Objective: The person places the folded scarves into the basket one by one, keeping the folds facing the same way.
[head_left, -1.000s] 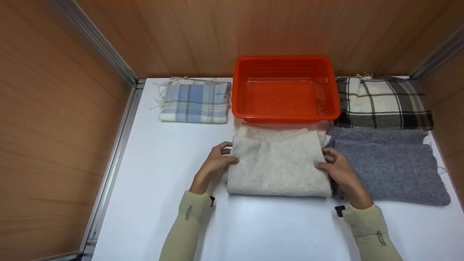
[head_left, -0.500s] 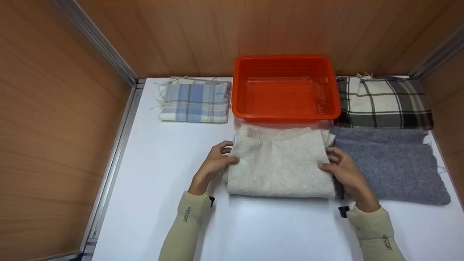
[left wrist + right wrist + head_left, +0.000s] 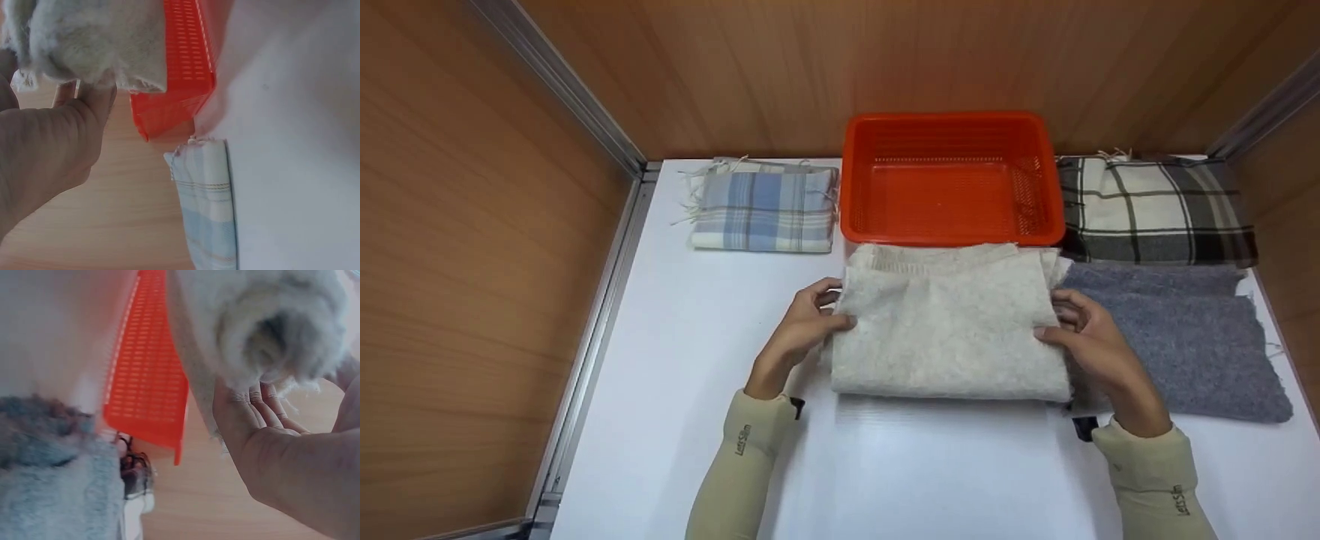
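A folded cream-white woollen scarf (image 3: pixel 949 330) is held between my two hands, in front of the orange basket (image 3: pixel 952 241). At its left edge my left hand (image 3: pixel 802 326) grips it, thumb on top and fingers underneath. My right hand (image 3: pixel 1099 349) grips the right edge in the same way. In the left wrist view the scarf (image 3: pixel 101 42) hangs above the table, with the fingers beneath it. The right wrist view shows the folded end of the scarf (image 3: pixel 270 332) resting in the curled hand (image 3: pixel 281 450).
Left of the basket lies a folded blue-and-white plaid scarf (image 3: pixel 765 210). On the right are a black-and-white plaid scarf (image 3: pixel 1155 210) and, nearer, a grey scarf (image 3: pixel 1185 352). Wooden panels (image 3: pixel 780 75) enclose the white table (image 3: pixel 690 337).
The cream scarf has risen and moved slightly toward the basket, now covering its front lower wall. My right hand has shifted right, and the scarf looks wider.
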Demonstrator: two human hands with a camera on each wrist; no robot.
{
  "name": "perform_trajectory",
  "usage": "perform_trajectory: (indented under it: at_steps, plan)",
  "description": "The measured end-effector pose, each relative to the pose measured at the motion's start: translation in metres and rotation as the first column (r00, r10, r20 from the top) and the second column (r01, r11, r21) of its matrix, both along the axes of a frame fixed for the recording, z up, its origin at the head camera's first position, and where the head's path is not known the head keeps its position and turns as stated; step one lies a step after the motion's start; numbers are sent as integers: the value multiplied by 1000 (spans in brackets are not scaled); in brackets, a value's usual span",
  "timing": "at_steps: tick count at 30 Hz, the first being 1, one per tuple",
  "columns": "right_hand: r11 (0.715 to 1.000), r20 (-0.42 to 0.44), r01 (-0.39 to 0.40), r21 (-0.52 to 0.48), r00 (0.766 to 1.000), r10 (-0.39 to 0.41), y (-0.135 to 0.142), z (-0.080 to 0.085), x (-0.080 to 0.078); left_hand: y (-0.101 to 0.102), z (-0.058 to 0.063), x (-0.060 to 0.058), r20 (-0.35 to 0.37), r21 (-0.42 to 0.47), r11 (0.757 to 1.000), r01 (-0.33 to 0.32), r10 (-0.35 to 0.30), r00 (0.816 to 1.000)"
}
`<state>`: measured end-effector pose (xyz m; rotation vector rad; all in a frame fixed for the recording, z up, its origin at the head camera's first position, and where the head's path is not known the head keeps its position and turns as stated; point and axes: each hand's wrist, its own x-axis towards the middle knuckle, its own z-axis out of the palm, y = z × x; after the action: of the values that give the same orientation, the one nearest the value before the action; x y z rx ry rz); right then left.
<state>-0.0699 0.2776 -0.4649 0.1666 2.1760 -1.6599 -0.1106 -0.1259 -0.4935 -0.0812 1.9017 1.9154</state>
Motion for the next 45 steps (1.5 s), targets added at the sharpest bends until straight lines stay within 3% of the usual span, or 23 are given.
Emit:
perform_trajectory:
  at_steps: [14,22,28,34,41,45]
  plan:
    - [1000,-77,14,-2,997,-14,9,23,-1,3,23,1,-62,71,996,55,-50,997]
    - [999,-58,21,29,998,-19,16,33,2,6,37,4,-93,86,994,68,-60,994]
    - [991,-131,73,-108,988,-87,20,37,4,9,44,-1,-116,77,996,38,-29,993]
    - [970,-144,91,-226,981,-126,22,38,-4,12,43,-10,-135,44,999,-5,11,991]
    - [976,-165,94,-198,978,-128,25,37,-16,13,38,-22,-200,82,997,14,3,980]
    - [960,-166,94,-263,976,-142,25,36,-22,15,38,-27,-223,79,997,-4,22,975]
